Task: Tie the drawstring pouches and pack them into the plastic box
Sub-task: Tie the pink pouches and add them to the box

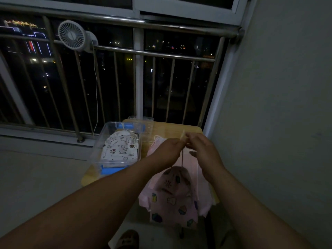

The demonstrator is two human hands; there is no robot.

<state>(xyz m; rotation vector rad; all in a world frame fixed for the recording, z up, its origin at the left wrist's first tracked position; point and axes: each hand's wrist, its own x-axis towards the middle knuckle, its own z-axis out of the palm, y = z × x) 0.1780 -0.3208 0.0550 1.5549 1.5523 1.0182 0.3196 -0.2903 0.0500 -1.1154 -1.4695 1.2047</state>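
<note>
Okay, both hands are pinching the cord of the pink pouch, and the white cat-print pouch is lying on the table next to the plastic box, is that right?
Not quite: the white cat-print pouch lies inside the plastic box, not on the table next to it, as the head view shows. The left hand and right hand do pinch the cord of the pink pouch.

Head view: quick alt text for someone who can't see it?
The left hand and right hand pinch the drawstring of a pink printed pouch hanging below them at a wooden table. Left of it, a clear plastic box holds a white printed pouch.
</note>
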